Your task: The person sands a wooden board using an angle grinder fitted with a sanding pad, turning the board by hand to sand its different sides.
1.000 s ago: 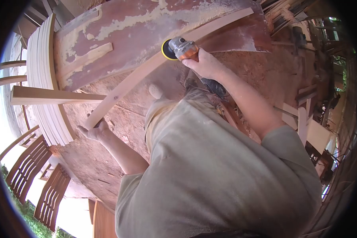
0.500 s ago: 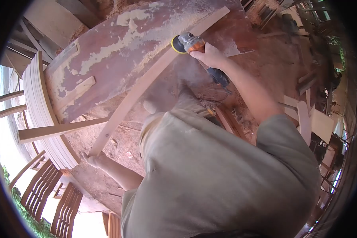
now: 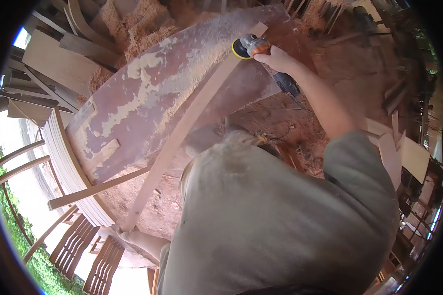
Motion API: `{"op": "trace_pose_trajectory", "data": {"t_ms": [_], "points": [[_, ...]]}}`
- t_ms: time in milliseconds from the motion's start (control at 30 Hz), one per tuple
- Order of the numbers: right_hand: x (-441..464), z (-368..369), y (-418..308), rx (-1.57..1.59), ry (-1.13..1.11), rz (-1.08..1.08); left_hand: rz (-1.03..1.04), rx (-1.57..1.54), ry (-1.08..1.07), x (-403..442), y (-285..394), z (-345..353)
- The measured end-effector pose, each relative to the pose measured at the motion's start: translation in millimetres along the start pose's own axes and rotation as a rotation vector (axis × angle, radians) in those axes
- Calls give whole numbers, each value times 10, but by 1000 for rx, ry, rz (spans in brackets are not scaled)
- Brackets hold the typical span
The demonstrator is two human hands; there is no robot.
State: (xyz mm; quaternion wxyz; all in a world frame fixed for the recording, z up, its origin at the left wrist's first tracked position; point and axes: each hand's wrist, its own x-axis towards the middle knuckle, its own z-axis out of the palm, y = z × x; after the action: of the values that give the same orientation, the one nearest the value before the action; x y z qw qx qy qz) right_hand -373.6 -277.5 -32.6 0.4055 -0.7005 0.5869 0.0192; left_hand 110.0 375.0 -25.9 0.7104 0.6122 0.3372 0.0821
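My right hand (image 3: 280, 60) is wrapped around an angle grinder (image 3: 255, 45) with a yellow-edged sanding disc (image 3: 240, 49). The disc rests on or just over a long pale wooden plank (image 3: 180, 132), near its far end. At the near end, my left hand (image 3: 129, 236) grips the plank; its fingers are partly hidden. The plank slants across a reddish, dust-covered board (image 3: 133, 135). The grinder's dark handle end and cord hang toward the right.
A stack of curved pale strips (image 3: 69, 157) stands at the left, with another wooden bar (image 3: 103, 187) across it. Slatted chair backs (image 3: 74, 246) are at lower left. Wood shavings (image 3: 147, 29) heap up behind the board. Offcuts (image 3: 413, 157) stand at the right.
The grinder has moved along the plank closer to its far end. My left hand stays on the near end. The whole view has shifted, showing more shavings at the back.
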Motion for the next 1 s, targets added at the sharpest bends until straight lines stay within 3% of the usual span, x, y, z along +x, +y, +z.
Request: {"op": "trace_pose_trajectory", "data": {"t_ms": [167,233,300,400,500,567,600,667,733,800,833,867,900,933,1000], "points": [[612,-421,520,62,16,-57,44,20,19,-80,66,46],[848,-579,689,-7,65,36,51,22,48,-140,39,-79],[963,-737,749,14,73,-30,49,15,91,-207,-29,-308],[986,-893,715,126,163,110,38,12,138,-232,-137,-627],[737,-805,815,359,323,192,14,27,172,-180,-242,-903],[544,-587,1060,1150,307,198,-7,48,200,-155,-306,-1150],[325,-524,1010,1134,301,196,-17,59,214,-148,-330,-1284],[-109,-357,852,1560,284,219,-38,88,221,4,-369,-1495],[-227,-199,872,1552,327,207,-62,121,184,286,-433,-1481],[-407,-30,889,1507,333,198,-104,148,66,487,-590,-965],[-450,-2,841,1463,335,183,-148,149,-44,570,-900,-303],[-502,38,766,1445,265,154,-165,140,-34,221,-998,-98],[-547,138,679,1383,397,184,-364,89,-163,291,-1201,-18],[-616,212,573,1286,450,27,-414,115,-288,131,-1477,582],[-787,449,281,807,557,7,-347,267,-541,-158,-1808,1552]]}}
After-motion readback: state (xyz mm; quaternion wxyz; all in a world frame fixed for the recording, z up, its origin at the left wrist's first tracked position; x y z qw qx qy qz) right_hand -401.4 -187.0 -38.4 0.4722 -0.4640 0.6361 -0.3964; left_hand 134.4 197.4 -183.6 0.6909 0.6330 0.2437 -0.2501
